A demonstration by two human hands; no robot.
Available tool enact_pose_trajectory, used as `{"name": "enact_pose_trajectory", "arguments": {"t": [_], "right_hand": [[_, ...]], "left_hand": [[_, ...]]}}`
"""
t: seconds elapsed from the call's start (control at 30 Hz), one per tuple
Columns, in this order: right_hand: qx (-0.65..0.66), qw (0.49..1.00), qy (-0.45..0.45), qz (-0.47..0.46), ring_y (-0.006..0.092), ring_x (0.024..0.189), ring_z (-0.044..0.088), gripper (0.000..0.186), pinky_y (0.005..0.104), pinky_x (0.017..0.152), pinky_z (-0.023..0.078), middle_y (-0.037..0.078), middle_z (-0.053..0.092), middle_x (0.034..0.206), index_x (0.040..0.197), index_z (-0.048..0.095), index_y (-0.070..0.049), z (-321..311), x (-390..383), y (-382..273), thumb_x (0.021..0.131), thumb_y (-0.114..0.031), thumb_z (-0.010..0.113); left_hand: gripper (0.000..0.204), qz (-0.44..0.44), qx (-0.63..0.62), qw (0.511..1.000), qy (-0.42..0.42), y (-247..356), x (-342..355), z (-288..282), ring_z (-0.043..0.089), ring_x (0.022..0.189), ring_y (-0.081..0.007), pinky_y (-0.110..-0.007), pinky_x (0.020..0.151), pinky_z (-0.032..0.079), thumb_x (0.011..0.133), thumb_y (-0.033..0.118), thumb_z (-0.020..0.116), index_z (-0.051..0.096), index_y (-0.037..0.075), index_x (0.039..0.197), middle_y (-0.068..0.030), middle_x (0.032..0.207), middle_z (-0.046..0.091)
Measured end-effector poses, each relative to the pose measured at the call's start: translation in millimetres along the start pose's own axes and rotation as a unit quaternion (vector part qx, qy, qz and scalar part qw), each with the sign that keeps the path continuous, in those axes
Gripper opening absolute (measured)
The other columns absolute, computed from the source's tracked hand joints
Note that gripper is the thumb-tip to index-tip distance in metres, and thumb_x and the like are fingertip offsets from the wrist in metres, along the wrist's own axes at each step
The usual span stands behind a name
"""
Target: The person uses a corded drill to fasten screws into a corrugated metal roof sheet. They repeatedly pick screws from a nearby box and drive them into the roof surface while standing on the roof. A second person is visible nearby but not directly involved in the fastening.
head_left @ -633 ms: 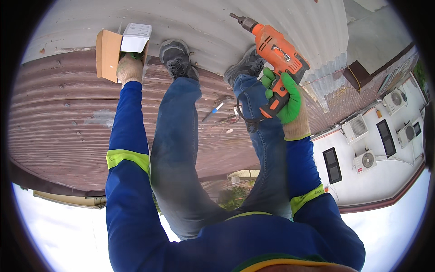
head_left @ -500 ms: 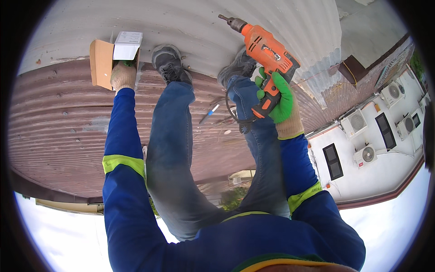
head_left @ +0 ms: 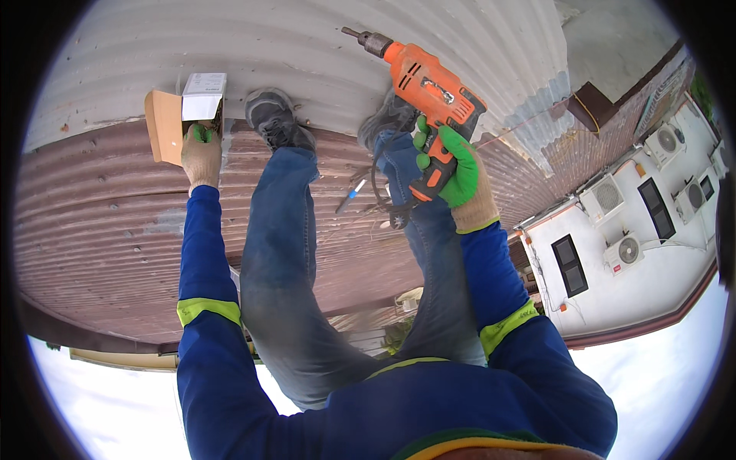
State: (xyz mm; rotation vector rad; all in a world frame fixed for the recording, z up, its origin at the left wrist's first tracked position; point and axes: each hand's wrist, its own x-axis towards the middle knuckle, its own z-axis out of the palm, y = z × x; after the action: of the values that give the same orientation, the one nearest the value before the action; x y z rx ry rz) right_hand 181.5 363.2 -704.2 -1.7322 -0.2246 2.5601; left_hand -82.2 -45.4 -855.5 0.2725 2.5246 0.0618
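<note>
An orange and black power drill (head_left: 435,90) is gripped by its handle in my right hand (head_left: 464,176), which wears a green and cream glove. The drill's chuck, with a short bit or driver in it, points up and left. My left hand (head_left: 202,157), gloved alike, reaches into the mouth of a small cardboard box (head_left: 163,126) with raised flaps, one white. The fingertips are partly hidden inside, and whatever they may be holding does not show. The drill's dark cord (head_left: 375,172) hangs in a loop below the handle.
Brown corrugated roofing (head_left: 100,222) meets grey metal sheets (head_left: 307,54) near my shoes. A blue and white marker (head_left: 351,196) lies between my legs. Off to the right, beyond the roof's edge, stands a white building (head_left: 590,261) with several air-conditioner units.
The drill and my right hand have shifted slightly left in the view. My left hand has drawn back a little, showing more of its green fingers at the box's mouth.
</note>
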Motion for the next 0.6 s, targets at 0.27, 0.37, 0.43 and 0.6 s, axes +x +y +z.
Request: {"name": "enact_pose_trajectory", "arguments": {"t": [0.27, 0.37, 0.43, 0.6], "right_hand": [[0.013, 0.997, -0.065, 0.024, 0.0302, 0.118, 0.072, 0.057, 0.0362, 0.078, 0.070, 0.024, 0.062, 0.143, 0.156, 0.041, 0.006, -4.0, -1.3, -2.1, 0.108, -0.015, 0.063], [-0.004, 0.997, -0.072, 0.022, 0.0270, 0.113, 0.072, 0.052, 0.0340, 0.075, 0.066, 0.021, 0.066, 0.139, 0.153, 0.047, 0.004, 1.4, -1.5, 0.0, 0.107, -0.013, 0.065], [-0.005, 0.997, -0.069, 0.031, 0.0253, 0.111, 0.072, 0.051, 0.0333, 0.074, 0.065, 0.019, 0.067, 0.137, 0.151, 0.049, 0.003, 5.7, -1.9, 3.2, 0.106, -0.011, 0.066], [-0.042, 0.997, -0.047, 0.039, 0.0243, 0.111, 0.072, 0.050, 0.0332, 0.072, 0.064, 0.018, 0.068, 0.135, 0.150, 0.050, 0.003, 8.9, -6.2, 1.6, 0.105, -0.011, 0.066]], "left_hand": [[0.022, -0.116, -0.169, 0.978, 0.045, 15.4, -19.1, -23.8, 0.075, 0.077, -0.0280, -0.042, 0.073, 0.058, 0.095, 0.018, 0.074, 0.067, 0.004, 0.111, -0.0134, 0.086, 0.074], [0.018, -0.194, -0.195, 0.961, 0.008, 2.8, -7.5, -12.9, 0.074, 0.069, -0.0196, -0.037, 0.064, 0.058, 0.095, 0.015, 0.074, 0.067, 0.004, 0.108, -0.0106, 0.082, 0.074], [0.018, -0.203, -0.275, 0.940, -0.004, -7.6, -4.3, -8.0, 0.074, 0.067, -0.0168, -0.033, 0.062, 0.058, 0.096, 0.012, 0.074, 0.067, 0.003, 0.109, -0.0077, 0.081, 0.073], [0.012, -0.241, -0.378, 0.894, 0.006, -8.9, -13.1, -27.7, 0.076, 0.073, -0.0162, -0.028, 0.055, 0.057, 0.101, 0.006, 0.068, 0.067, 0.002, 0.113, -0.0056, 0.092, 0.072]]}}
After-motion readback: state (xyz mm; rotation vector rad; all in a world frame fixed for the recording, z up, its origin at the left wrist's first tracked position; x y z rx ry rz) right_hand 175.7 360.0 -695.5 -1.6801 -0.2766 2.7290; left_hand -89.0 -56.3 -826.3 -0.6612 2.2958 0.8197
